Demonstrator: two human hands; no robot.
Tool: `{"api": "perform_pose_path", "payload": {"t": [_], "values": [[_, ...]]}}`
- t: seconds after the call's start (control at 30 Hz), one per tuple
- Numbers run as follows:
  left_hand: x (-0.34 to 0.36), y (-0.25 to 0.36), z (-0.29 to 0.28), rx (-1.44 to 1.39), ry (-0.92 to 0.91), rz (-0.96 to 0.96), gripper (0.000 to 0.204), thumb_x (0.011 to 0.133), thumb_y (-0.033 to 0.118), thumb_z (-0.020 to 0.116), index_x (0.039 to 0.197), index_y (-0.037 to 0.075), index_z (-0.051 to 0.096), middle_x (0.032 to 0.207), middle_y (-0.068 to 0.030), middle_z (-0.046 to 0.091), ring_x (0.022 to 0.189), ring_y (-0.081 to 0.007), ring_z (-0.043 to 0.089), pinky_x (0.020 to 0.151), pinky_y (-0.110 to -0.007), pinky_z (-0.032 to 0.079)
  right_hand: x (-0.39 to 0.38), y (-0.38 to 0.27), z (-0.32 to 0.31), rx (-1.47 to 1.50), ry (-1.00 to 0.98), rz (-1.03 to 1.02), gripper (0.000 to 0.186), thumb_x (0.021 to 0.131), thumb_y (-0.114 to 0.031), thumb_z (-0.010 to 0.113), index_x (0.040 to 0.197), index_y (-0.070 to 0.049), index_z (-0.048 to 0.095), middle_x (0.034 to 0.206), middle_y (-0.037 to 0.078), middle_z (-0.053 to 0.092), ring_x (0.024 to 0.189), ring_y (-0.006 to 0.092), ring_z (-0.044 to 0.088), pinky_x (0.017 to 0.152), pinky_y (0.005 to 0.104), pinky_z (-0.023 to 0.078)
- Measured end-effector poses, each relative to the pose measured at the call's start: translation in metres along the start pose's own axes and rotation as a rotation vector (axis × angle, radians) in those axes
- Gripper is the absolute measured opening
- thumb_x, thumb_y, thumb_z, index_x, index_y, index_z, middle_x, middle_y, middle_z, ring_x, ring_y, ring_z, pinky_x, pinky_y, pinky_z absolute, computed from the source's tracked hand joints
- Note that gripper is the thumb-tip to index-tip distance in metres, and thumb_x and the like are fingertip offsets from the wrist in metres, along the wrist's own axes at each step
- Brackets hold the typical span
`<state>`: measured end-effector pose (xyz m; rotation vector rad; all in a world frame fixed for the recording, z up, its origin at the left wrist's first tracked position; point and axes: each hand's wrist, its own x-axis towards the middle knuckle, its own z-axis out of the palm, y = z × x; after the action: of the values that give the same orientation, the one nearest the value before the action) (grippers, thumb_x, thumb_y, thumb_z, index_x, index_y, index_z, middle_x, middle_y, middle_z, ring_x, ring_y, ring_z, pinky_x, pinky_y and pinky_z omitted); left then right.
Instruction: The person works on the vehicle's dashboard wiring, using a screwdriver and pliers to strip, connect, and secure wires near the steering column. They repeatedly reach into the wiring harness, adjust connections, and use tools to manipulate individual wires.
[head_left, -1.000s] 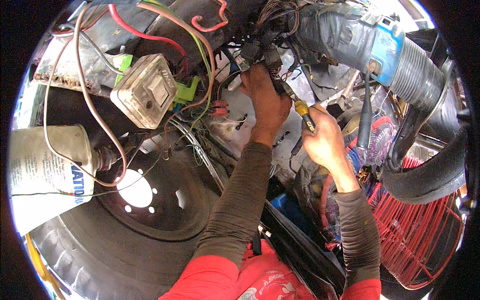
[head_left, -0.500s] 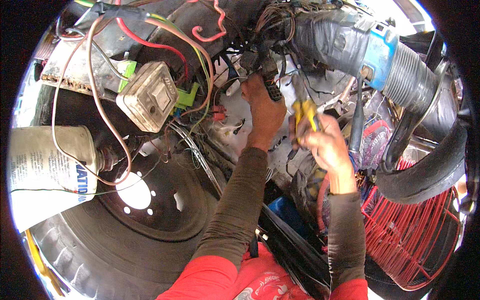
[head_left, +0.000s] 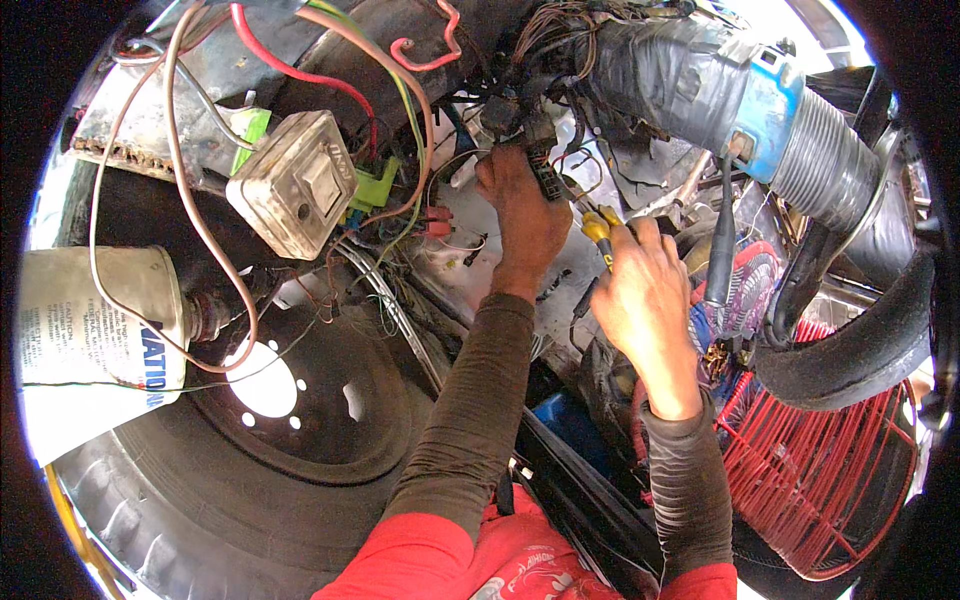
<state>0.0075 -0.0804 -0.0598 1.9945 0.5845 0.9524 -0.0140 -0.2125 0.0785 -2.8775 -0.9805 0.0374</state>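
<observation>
My left hand [head_left: 525,220] is closed around a black connector block [head_left: 547,178] with rows of small slots, among the dark wiring at upper centre. Its fingertips are hidden behind the block. My right hand [head_left: 645,290] grips yellow-handled pliers [head_left: 597,228], whose metal jaws point up and left toward the block's lower right edge. Whether the jaws touch the block or a wire there, I cannot tell. Thin loose wires [head_left: 585,165] curve just above the jaws.
At left, a white cylindrical filter [head_left: 95,320] stands by a large tyre [head_left: 200,500]. A dirty white box [head_left: 293,187] hangs among looped wires. A taped hose with a blue collar [head_left: 765,110] crosses upper right, above a red corded chair [head_left: 810,470].
The pliers have tilted left, and their jaws have come down to the connector block. My right hand has turned with its back upward. My left hand stays on the block.
</observation>
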Motion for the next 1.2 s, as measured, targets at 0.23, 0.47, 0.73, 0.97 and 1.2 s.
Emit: {"api": "perform_pose_path", "payload": {"t": [0.23, 0.47, 0.73, 0.97, 1.2], "values": [[-0.003, 0.004, -0.005, 0.156, -0.036, -0.016, 0.063, 0.063, 0.0, 0.073, 0.12, -0.001, 0.045, 0.125, -0.0232, 0.047, 0.122, -0.048, 0.039, 0.101, -0.062, 0.029, 0.008, -0.019, 0.003, -0.115, -0.069, 0.079, 0.032, 0.072, -0.004, 0.066, 0.103, 0.004, 0.068, 0.107, 0.021, 0.06, 0.099, 0.0426, 0.062, 0.081, 0.0559, 0.053], [0.0, 0.008, -0.008, 0.202, 0.018, 0.0, 0.071, 0.06, 0.001, 0.079, 0.123, -0.001, 0.045, 0.128, -0.0223, 0.046, 0.124, -0.0473, 0.039, 0.1, -0.062, 0.03, 0.01, -0.026, 0.007, -0.115, -0.054, 0.086, 0.025, 0.076, -0.013, 0.072, 0.096, 0.003, 0.069, 0.107, 0.019, 0.058, 0.099, 0.0389, 0.062, 0.078, 0.0547, 0.054], [-0.006, 0.007, -0.006, 0.119, 0.075, -0.024, 0.067, 0.062, -0.001, 0.073, 0.124, -0.001, 0.048, 0.124, -0.0223, 0.048, 0.118, -0.0448, 0.041, 0.101, -0.056, 0.03, 0.017, -0.007, 0.016, -0.09, -0.042, -0.068, 0.033, 0.073, -0.009, 0.071, 0.103, 0.004, 0.066, 0.106, 0.019, 0.06, 0.099, 0.0403, 0.063, 0.079, 0.0529, 0.055], [-0.005, 0.002, 0.0, -0.159, 0.087, -0.021, 0.056, 0.065, -0.003, 0.062, 0.121, -0.002, 0.052, 0.115, -0.0222, 0.051, 0.112, -0.0421, 0.042, 0.099, -0.052, 0.031, 0.015, 0.019, 0.025, 0.458, -0.059, -0.026, 0.027, 0.075, 0.0, 0.058, 0.101, 0.005, 0.061, 0.098, 0.025, 0.064, 0.093, 0.0486, 0.062, 0.082, 0.0498, 0.049], [-0.006, 0.006, 0.004, -0.089, -0.032, -0.152, 0.055, 0.069, 0.003, 0.068, 0.122, -0.001, 0.052, 0.115, -0.0221, 0.053, 0.113, -0.0423, 0.045, 0.099, -0.052, 0.033, 0.023, 0.039, 0.025, 1.241, -0.342, 0.171, 0.017, 0.07, -0.004, 0.058, 0.086, 0.0, 0.063, 0.074, 0.002, 0.059, 0.067, 0.0118, 0.055, 0.061, 0.0276, 0.044]]}}
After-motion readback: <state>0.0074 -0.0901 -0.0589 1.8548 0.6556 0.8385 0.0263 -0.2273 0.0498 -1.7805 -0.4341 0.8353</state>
